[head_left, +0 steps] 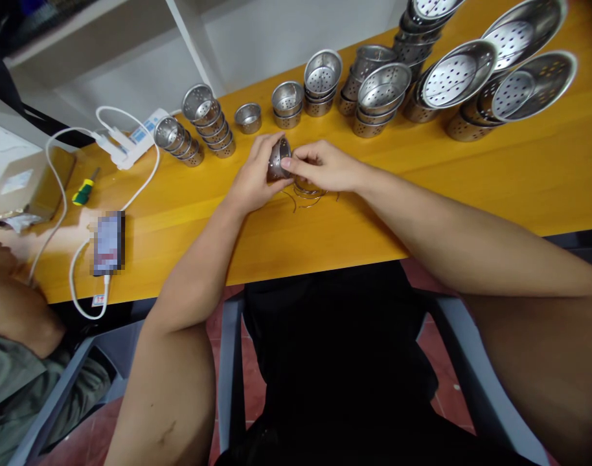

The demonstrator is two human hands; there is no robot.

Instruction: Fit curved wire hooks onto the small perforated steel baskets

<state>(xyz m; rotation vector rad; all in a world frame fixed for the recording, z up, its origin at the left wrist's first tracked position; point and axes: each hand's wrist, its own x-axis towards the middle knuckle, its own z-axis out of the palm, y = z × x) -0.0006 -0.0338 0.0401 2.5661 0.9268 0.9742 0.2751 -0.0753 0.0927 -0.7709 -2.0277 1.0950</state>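
My left hand (254,176) is wrapped round a small perforated steel cup (278,158), held on its side just above the yellow table (471,188). My right hand (322,167) pinches at the cup's rim with thumb and fingers closed. Thin wire rings (306,193) lie on the table under my right hand, partly hidden by it. A loose curved wire (292,199) lies beside them.
Stacks of small steel cups (213,126) and wider perforated strainer bowls (458,74) line the table's far edge. At the left are a power strip (131,139) with white cables, a screwdriver (85,189), a phone (109,243) and a box (21,188). Another person's arm (14,304) is at far left.
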